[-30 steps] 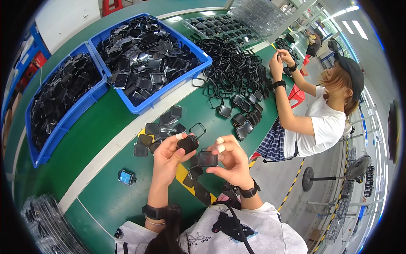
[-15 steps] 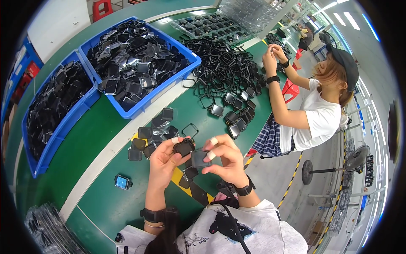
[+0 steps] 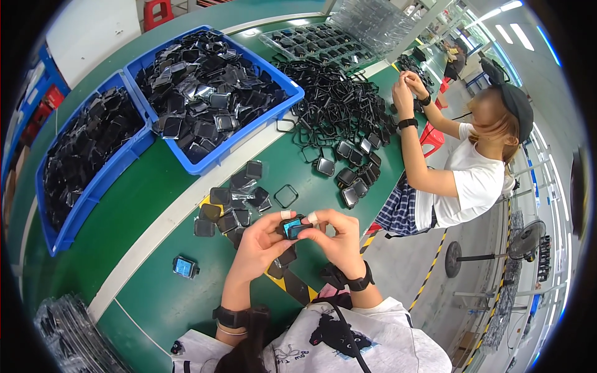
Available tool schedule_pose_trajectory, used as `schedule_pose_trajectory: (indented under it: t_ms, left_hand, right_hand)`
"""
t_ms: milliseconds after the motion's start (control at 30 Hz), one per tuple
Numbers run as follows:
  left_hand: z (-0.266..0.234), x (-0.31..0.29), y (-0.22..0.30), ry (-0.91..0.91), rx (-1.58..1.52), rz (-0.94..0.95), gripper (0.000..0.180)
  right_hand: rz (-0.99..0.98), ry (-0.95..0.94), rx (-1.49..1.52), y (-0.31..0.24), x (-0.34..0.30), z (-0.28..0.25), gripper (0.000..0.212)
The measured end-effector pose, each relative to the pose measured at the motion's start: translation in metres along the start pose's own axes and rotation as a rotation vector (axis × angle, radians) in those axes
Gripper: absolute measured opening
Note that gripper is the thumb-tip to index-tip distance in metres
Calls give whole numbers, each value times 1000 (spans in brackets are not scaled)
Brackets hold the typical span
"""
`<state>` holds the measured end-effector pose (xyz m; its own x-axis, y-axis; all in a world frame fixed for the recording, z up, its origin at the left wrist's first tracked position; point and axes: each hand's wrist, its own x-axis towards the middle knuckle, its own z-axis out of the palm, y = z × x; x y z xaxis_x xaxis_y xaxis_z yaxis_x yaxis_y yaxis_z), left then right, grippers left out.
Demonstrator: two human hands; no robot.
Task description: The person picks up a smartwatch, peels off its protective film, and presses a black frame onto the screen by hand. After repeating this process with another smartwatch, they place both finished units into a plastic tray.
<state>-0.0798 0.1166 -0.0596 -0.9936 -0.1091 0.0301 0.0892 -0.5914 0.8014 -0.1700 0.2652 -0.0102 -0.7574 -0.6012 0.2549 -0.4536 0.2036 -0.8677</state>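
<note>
The left hand (image 3: 258, 245) and the right hand (image 3: 341, 241) are close together over the green bench (image 3: 283, 163). Between them, up off the bench, is a small black gadget (image 3: 290, 226) with a bright blue screen. The left fingers are curled around its left side and hold it. The right fingers pinch a dark flat piece (image 3: 301, 230) at its right side — it hides a bit of the screen.

Just past the hands, a thin black frame (image 3: 286, 196) lies flat by itself. To the left of it is a loose bunch of dark square parts (image 3: 219, 195). Another lit gadget (image 3: 184, 267) lies on the near left part of the bench. Two blue bins stand farther off to the left — the big bin (image 3: 198, 166) and the side bin (image 3: 93, 189) — both full of dark parts. A big heap of black frames (image 3: 341, 99) is on the far side. At the right, a co-worker (image 3: 482, 180) in a white top has both hands up.
</note>
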Motion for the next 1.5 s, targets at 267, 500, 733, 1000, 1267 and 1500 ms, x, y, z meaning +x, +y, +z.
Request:
schedule_pose_trajectory:
  t_ms: [267, 500, 733, 1000, 1267, 1500]
  left_hand:
    - [2, 0, 0, -15, 3, 7, 51]
    - [3, 1, 3, 98, 10, 47, 52]
    - [2, 1, 2, 107, -1, 41, 52]
    - [3, 0, 2, 95, -30, 43, 52]
    - [-1, 0, -1, 34, 38, 25, 53]
    - [2, 0, -2, -23, 9, 20, 53]
  right_hand:
    - [-55, -14, -107, -3, 3, 3, 23]
    - [-646, -2, -39, -14, 4, -4, 30]
    - [-640, 5, 1, -12, 5, -3, 33]
    - [-469, -53, -23, 0, 4, -8, 28]
    - [-143, -124, -109, -8, 6, -9, 22]
    - [-21, -113, -58, -4, 6, -1, 21]
